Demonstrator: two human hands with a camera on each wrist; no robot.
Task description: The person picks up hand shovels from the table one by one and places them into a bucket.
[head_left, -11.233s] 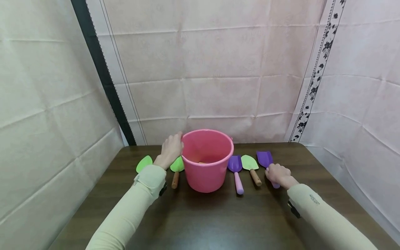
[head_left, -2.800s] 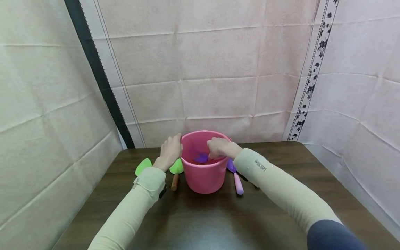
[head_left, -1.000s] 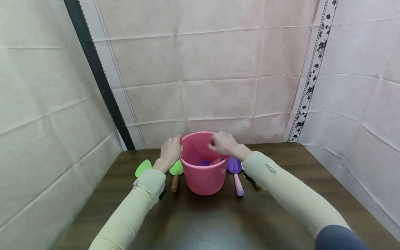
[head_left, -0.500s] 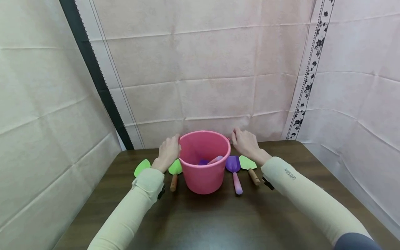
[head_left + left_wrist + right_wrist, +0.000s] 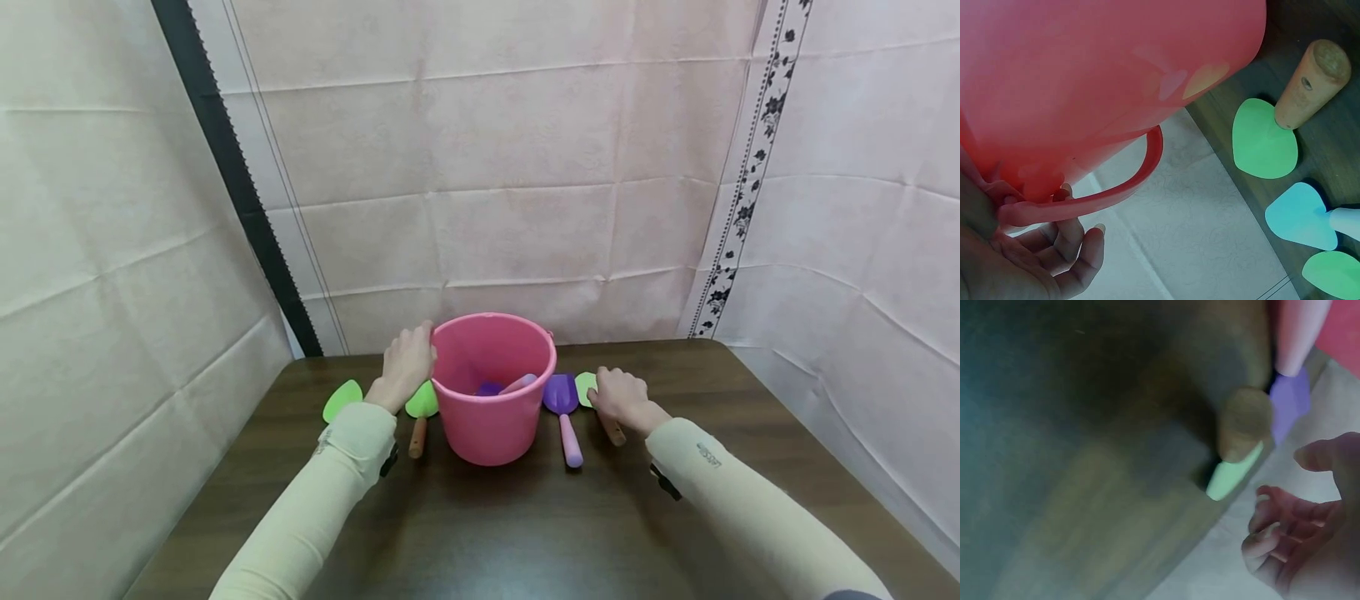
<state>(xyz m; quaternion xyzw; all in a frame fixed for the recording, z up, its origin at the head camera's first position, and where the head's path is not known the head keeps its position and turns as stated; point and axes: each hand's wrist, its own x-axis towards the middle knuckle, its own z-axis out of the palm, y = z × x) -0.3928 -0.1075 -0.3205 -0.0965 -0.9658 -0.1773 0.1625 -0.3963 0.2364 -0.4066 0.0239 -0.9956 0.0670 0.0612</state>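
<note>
Step in hand, by my reading: a reach for the green trowel (image 5: 586, 386) right of frame centre; next move calls for fingers closing on its wooden handle (image 5: 612, 428). Right hand (image 5: 619, 397): above trowel, fingers loosely bent, thumb apart, gripping nothing. Left hand (image 5: 407, 367): fingers curled, gripping the rim of the pink bucket (image 5: 486, 429), frame centre. Purple scoop (image 5: 491, 389) lies inside bucket.
</note>
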